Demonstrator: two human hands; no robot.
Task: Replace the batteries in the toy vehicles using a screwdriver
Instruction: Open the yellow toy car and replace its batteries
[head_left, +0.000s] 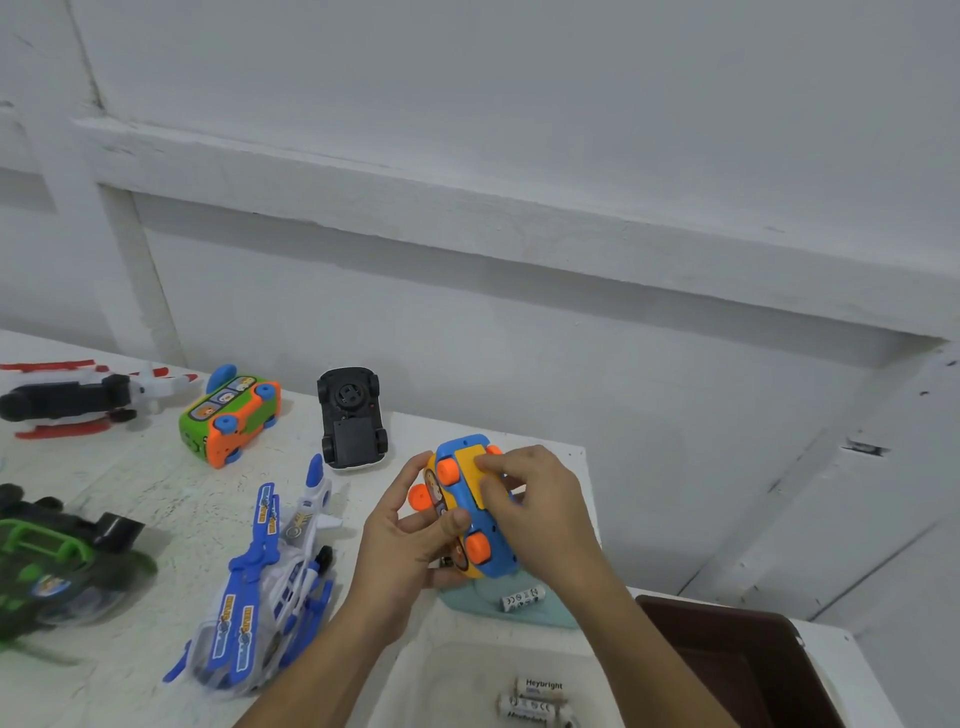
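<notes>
Batteries (535, 699) are lying below the blue toy car (475, 506), which both hands, left (410, 540) and right (540, 506), are gripping wheels-up, fingers curled; right fingertips (485, 462) are pressing its yellow cover (470, 460), probably closing it; screwing follows.

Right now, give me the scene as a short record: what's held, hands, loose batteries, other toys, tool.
held: blue and orange toy car, underside up, above the table
left hand: grip on the car's side
right hand: fingers on its yellow panel
batteries: one on teal tray, more in white tray
other toys: black car upside down, green bus, blue helicopter
screwdriver: not visible
</notes>
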